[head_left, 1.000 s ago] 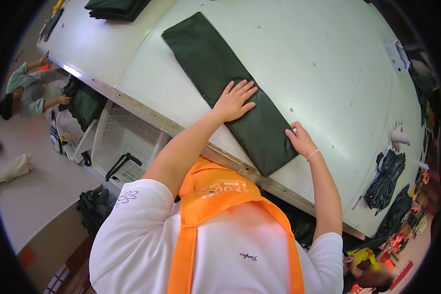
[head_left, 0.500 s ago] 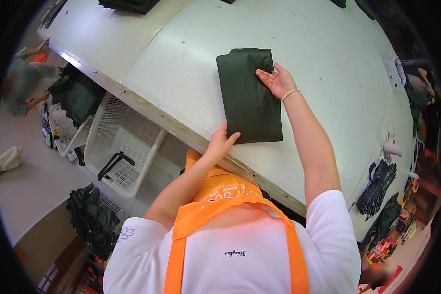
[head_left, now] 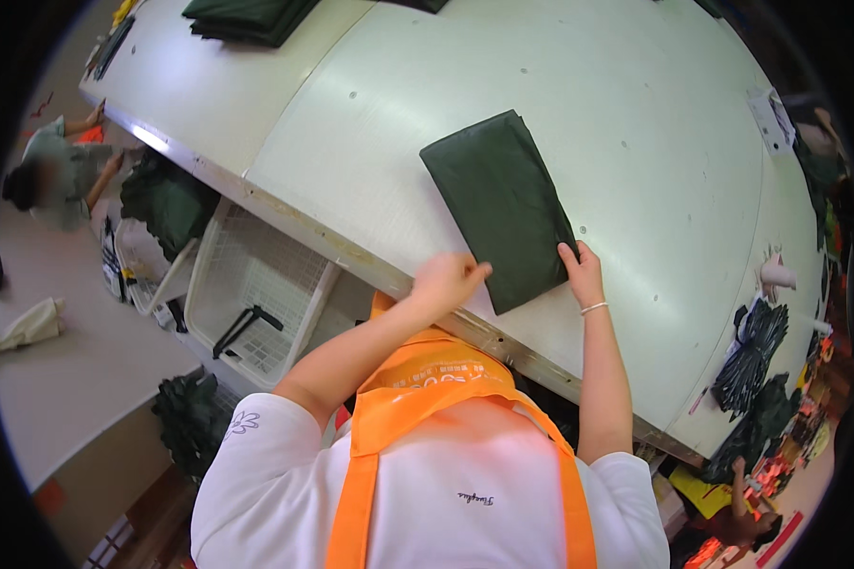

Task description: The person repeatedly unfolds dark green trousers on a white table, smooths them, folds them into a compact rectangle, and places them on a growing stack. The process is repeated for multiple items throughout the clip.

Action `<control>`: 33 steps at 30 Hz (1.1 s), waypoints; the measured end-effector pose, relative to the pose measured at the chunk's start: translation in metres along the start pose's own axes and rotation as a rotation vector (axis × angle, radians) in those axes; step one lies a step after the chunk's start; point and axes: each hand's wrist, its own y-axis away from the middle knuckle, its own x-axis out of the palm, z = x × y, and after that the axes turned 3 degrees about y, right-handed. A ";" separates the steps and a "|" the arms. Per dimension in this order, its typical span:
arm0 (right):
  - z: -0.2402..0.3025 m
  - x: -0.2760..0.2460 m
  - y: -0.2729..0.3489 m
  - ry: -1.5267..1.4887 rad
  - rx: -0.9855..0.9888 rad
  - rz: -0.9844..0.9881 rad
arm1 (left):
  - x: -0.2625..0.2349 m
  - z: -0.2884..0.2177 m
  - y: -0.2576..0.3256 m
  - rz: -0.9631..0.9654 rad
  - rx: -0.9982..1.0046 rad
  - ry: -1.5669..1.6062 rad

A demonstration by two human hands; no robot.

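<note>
2 bare hands work at a folded dark green cloth (head_left: pixel 503 204) lying flat on the white table (head_left: pixel 370 104), near its metal front edge. The left hand (head_left: pixel 449 282) is at the cloth's near left corner, fingers curled together, pinching its edge. The right hand (head_left: pixel 583 274) rests on the cloth's near right edge, fingers together and flat. Further dark green cloths (head_left: pixel 247 17) are stacked well beyond the folded cloth. A white wire basket (head_left: pixel 256 294) stands below the table edge, left of the cloth.
</note>
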 end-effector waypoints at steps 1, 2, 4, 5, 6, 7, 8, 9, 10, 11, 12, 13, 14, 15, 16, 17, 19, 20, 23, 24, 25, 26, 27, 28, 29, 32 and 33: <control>0.001 -0.010 -0.004 -0.064 0.041 0.037 | -0.024 -0.020 -0.006 -0.127 0.106 -0.091; 0.002 -0.015 -0.006 -0.103 0.060 0.026 | -0.042 -0.033 -0.018 -0.258 0.216 -0.176; 0.001 -0.025 -0.012 -0.027 0.057 0.001 | -0.060 -0.047 -0.074 -0.568 0.793 -0.357; -0.007 -0.029 -0.015 0.084 0.036 -0.018 | -0.059 -0.053 -0.090 -0.535 0.748 -0.435; -0.006 -0.029 -0.020 0.193 0.005 -0.032 | -0.058 -0.058 -0.109 -0.513 0.695 -0.517; -0.005 -0.030 -0.016 0.374 0.035 -0.073 | -0.056 -0.062 -0.127 -0.495 0.639 -0.596; -0.006 -0.022 -0.011 0.454 -0.007 -0.259 | -0.047 -0.062 -0.145 -0.392 0.595 -0.605; 0.013 -0.008 -0.003 0.741 -0.083 -0.491 | -0.039 -0.056 -0.151 -0.300 0.525 -0.625; 0.031 0.006 0.001 0.738 -0.105 -0.573 | -0.038 -0.050 -0.153 -0.323 0.503 -0.661; 0.043 0.015 0.010 0.746 -0.198 -0.588 | -0.032 -0.049 -0.158 -0.325 0.506 -0.679; 0.059 0.030 0.020 0.845 -0.197 -0.551 | -0.031 -0.050 -0.158 -0.300 0.490 -0.672; 0.058 0.042 0.027 0.909 -0.138 -0.489 | -0.026 -0.057 -0.160 -0.258 0.490 -0.650; 0.045 0.055 0.029 1.022 0.037 -0.354 | -0.021 -0.060 -0.162 -0.243 0.505 -0.655; 0.025 0.066 0.027 1.065 0.032 -0.392 | -0.022 -0.060 -0.160 -0.241 0.502 -0.655; 0.022 0.061 0.022 1.070 0.039 -0.386 | -0.022 -0.064 -0.161 -0.234 0.478 -0.639; 0.021 0.059 0.012 1.063 0.042 -0.376 | -0.024 -0.065 -0.164 -0.212 0.423 -0.614; 0.015 0.035 0.002 0.935 -0.075 -0.331 | -0.036 -0.069 -0.172 -0.128 0.382 -0.530; 0.014 0.028 0.000 0.762 -0.105 -0.494 | -0.040 -0.063 -0.184 -0.125 0.385 -0.459; -0.029 0.011 0.015 -0.159 0.161 -0.765 | -0.076 -0.054 -0.201 -0.112 0.125 -0.135; -0.032 0.008 0.024 -0.347 0.305 -0.670 | -0.094 -0.055 -0.200 0.051 0.069 -0.062; -0.027 0.006 0.027 -0.528 0.449 -0.559 | -0.100 -0.052 -0.203 0.152 0.021 -0.042; -0.016 0.012 0.025 -0.534 0.467 -0.569 | -0.102 -0.051 -0.205 0.259 -0.020 -0.026; -0.002 0.017 0.022 -0.535 0.480 -0.580 | -0.102 -0.050 -0.208 0.364 -0.056 -0.006; 0.010 0.019 0.017 -0.536 0.493 -0.591 | -0.103 -0.044 -0.208 0.395 -0.069 0.106; 0.019 0.017 0.010 -0.512 0.498 -0.561 | -0.102 -0.037 -0.211 0.427 -0.071 0.215; 0.052 0.016 -0.024 -0.508 0.519 -0.464 | -0.110 -0.014 -0.240 0.421 -0.050 0.426; 0.073 0.017 -0.044 -0.449 0.433 -0.456 | -0.116 -0.008 -0.253 0.411 -0.038 0.476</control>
